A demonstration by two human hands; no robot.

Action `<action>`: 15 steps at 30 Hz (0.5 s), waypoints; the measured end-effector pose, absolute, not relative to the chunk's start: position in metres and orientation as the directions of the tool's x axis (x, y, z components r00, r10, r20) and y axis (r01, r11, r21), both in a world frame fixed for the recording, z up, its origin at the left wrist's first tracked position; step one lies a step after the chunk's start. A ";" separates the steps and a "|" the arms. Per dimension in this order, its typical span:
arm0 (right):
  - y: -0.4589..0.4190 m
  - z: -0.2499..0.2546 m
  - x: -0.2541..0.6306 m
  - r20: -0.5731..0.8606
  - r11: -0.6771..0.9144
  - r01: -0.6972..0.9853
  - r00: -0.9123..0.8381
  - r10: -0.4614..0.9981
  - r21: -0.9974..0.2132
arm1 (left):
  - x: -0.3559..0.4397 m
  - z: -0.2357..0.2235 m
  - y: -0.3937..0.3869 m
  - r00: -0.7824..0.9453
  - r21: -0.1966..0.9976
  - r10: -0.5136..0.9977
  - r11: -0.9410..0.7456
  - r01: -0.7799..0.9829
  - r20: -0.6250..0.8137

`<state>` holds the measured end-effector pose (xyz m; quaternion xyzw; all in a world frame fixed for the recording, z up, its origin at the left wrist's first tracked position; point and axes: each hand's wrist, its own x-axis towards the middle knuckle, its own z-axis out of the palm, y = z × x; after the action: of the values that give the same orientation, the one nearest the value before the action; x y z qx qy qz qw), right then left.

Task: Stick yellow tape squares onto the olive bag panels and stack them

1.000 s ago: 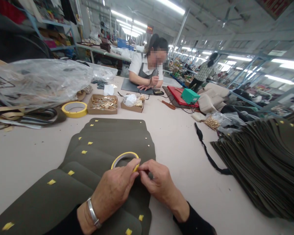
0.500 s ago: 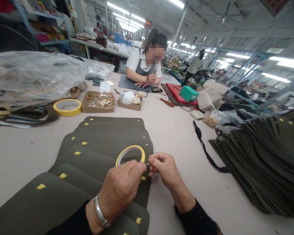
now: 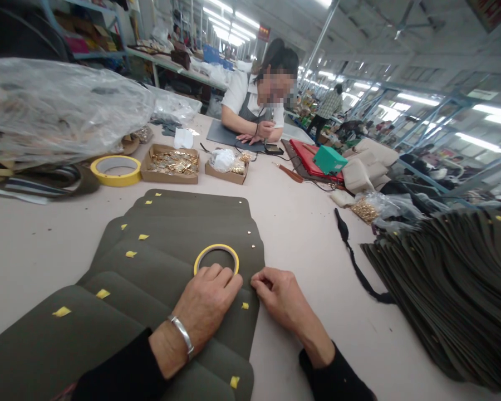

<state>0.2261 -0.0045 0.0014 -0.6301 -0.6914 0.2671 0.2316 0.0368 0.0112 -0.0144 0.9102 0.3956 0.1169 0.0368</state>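
Left hand [image 3: 206, 298] is clamped on tape [image 3: 216, 246] over olive panels [image 3: 187, 228]; right hand [image 3: 278, 291], at its three o'clock, has fingertips together at the panels' edge.

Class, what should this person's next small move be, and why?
Perhaps press down with the right hand, pinched at the right edge of the panels, to stick tape there: yellow bits sit lower along that edge, studs farther up are bare, and the left hand holds the tape roll. Any tape in the pinch is hidden.
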 end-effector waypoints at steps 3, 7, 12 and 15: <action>-0.002 0.001 0.222 0.008 0.104 0.800 -0.123 0.992 -0.591 | 0.036 -0.015 0.011 0.660 0.169 0.730 -0.683 0.710 0.175; 0.000 -0.005 0.227 -0.023 0.039 0.796 -0.066 0.998 -0.605 | 0.037 -0.015 0.011 0.653 0.167 0.738 -0.674 0.719 0.170; -0.009 -0.004 0.242 0.122 0.134 0.730 -0.071 0.990 -0.670 | 0.039 -0.016 0.013 0.644 0.151 0.741 -0.670 0.727 0.190; -0.016 -0.003 0.244 0.222 0.361 0.773 -0.285 0.932 -0.522 | 0.039 -0.017 0.014 0.644 0.140 0.737 -0.674 0.726 0.207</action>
<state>0.2441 -0.0155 -0.0034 -0.5426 -0.7857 0.1588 0.2511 0.0393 0.0141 -0.0167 0.9063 0.4034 0.1242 0.0222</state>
